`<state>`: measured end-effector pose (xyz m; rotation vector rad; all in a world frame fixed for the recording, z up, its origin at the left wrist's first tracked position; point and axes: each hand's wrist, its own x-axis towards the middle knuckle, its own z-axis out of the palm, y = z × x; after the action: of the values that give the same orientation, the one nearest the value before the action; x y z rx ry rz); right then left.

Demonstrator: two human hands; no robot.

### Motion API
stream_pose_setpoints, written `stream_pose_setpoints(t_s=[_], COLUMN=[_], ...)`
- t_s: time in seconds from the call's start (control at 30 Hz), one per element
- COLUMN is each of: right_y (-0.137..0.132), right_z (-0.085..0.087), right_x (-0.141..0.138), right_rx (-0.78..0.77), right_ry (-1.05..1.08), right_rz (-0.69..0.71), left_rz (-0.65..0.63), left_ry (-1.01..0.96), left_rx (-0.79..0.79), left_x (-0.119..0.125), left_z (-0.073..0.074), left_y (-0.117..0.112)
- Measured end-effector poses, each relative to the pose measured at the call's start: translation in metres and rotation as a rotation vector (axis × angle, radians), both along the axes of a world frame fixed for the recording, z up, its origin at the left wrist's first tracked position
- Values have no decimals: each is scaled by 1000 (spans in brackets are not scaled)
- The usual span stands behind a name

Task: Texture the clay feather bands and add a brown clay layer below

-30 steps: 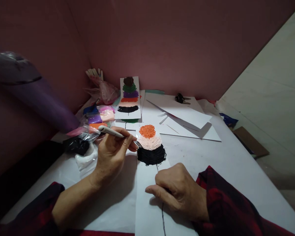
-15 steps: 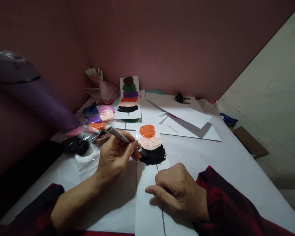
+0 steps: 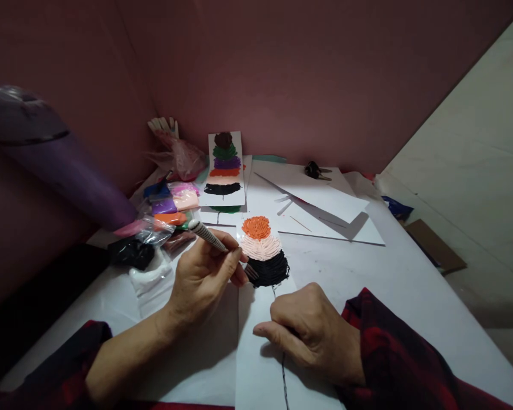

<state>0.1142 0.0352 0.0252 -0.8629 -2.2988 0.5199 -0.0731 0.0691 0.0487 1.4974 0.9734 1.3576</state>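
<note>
My left hand (image 3: pixel 207 270) grips a fork (image 3: pixel 209 234) with a white-and-dark patterned handle, slanting up to the left. Its tines lie at the left edge of a black clay layer (image 3: pixel 271 267) on a white paper strip (image 3: pixel 256 353). Above the black are a ridged pale peach layer (image 3: pixel 263 247) and a ridged orange clump (image 3: pixel 256 228). My right hand (image 3: pixel 310 330) rests on the strip below the black layer. Its fingers are curled under and its thumb points left, over a drawn dark line running down the paper.
Bagged coloured clay (image 3: pixel 169 219) lies at the left. Behind stands a card (image 3: pixel 223 196) with stacked clay bands. Folded white paper (image 3: pixel 316 193) and keys (image 3: pixel 316 171) lie at the back right. A purple roll (image 3: pixel 77 171) leans at the left.
My left hand and the fork have shifted slightly right and down along the black layer. My right hand has stayed in place.
</note>
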Motion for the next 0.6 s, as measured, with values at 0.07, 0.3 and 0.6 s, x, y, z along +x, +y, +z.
stream_pose_setpoints(t_s=[0.07,0.3,0.6], right_y=[0,1,0], right_z=[0,1,0], right_x=[0,0,0], right_rx=[-1,18,35], right_ry=[2,-3,-16], right_rz=[0,-3,1], left_rz=[-11,-7,-45], left_ry=[-3,55,63], left_rx=[-8,52,76], left_x=[1,-2,-4], left_z=[0,-6,-13], left_y=[-1,-1,-1])
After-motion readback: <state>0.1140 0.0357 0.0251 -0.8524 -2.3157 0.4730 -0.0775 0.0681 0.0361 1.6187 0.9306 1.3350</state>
